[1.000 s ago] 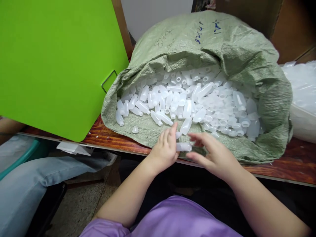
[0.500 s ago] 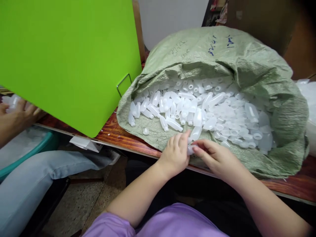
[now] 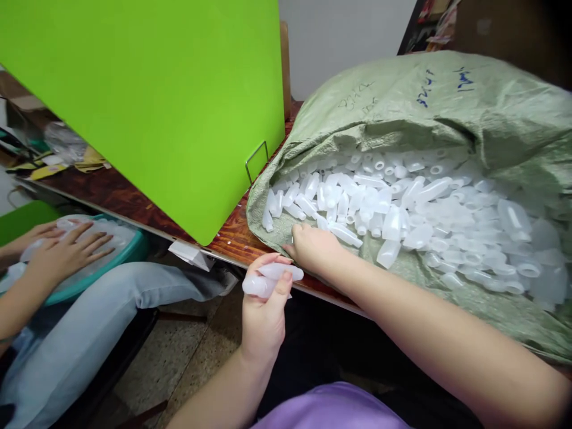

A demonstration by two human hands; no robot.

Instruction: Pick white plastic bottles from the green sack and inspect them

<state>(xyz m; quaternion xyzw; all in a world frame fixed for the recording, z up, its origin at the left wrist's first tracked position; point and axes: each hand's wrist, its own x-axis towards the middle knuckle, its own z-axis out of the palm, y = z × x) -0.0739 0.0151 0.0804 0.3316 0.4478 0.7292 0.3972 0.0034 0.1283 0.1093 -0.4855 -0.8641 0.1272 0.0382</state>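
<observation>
My left hand (image 3: 266, 310) is closed around a few small, milky-white plastic bottles (image 3: 274, 280), held over the table's front edge. To its right, my right hand (image 3: 313, 245) reaches to the lower lip of the green woven sack (image 3: 487, 116). Its fingers are bent and pinched at the sack's fabric; a speck of white shows by them, but what they hold is mostly hidden. Inside the sack's wide mouth lies a heap of the same translucent plastic bottles (image 3: 391, 223), their short necks pointing every way.
A bright green board (image 3: 179, 107) with a wire handle (image 3: 256, 162) stands on the left of the wooden table (image 3: 241, 239). At far left, another person's hands (image 3: 67, 256) rest over a teal basin (image 3: 134, 247) of white pieces. That person's jeans-clad leg (image 3: 156, 286) is beside me.
My hands have parted: the left drew back leftward with bottles in it, the right moved left onto the sack's lip. The view swung left. The other person's hands moved down over the basin.
</observation>
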